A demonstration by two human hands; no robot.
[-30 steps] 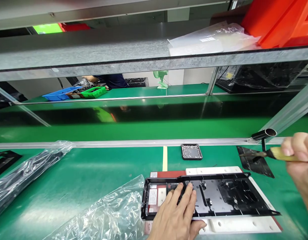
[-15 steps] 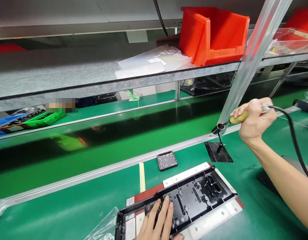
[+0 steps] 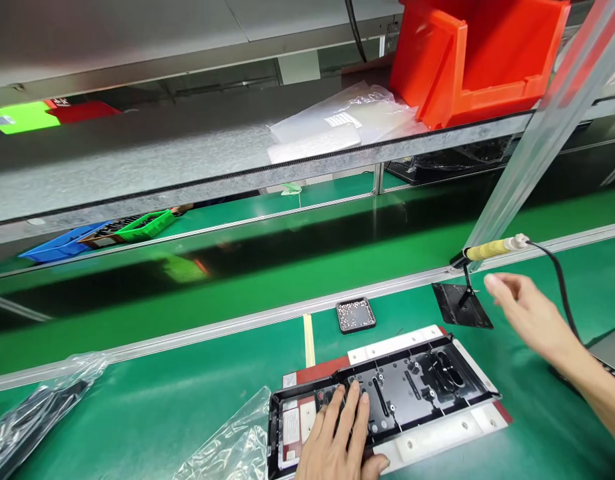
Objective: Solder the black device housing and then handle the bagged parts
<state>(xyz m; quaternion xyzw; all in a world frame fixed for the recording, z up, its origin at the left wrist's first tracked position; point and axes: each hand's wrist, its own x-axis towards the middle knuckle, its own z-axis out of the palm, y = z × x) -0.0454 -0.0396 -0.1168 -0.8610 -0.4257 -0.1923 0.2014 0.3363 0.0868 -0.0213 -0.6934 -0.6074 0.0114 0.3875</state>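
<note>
Presently the left hand [image 3: 337, 440] lies flat, fingers spread, pressing on the near end of the black plastic frame [image 3: 387, 393], which sits on a white-and-red fixture [image 3: 437, 437] on the green bench [image 3: 162, 393]. Right hand [image 3: 524, 313] hangs empty, fingers loosely extended, just below the yellow-handled soldering iron [image 3: 492, 250] resting in its stand [image 3: 462, 303]; a screw tray [image 3: 356, 315] lies beyond the frame.

Between my right hand [image 3: 530, 313] and the black frame [image 3: 387, 400] lies open green table [image 3: 152, 393]. The soldering iron [image 3: 490, 250] on its stand [image 3: 461, 305] and its cable [image 3: 562, 287] hem me in behind; the screw tray [image 3: 356, 315] sits left, plastic bags [image 3: 232, 447] farther left.
</note>
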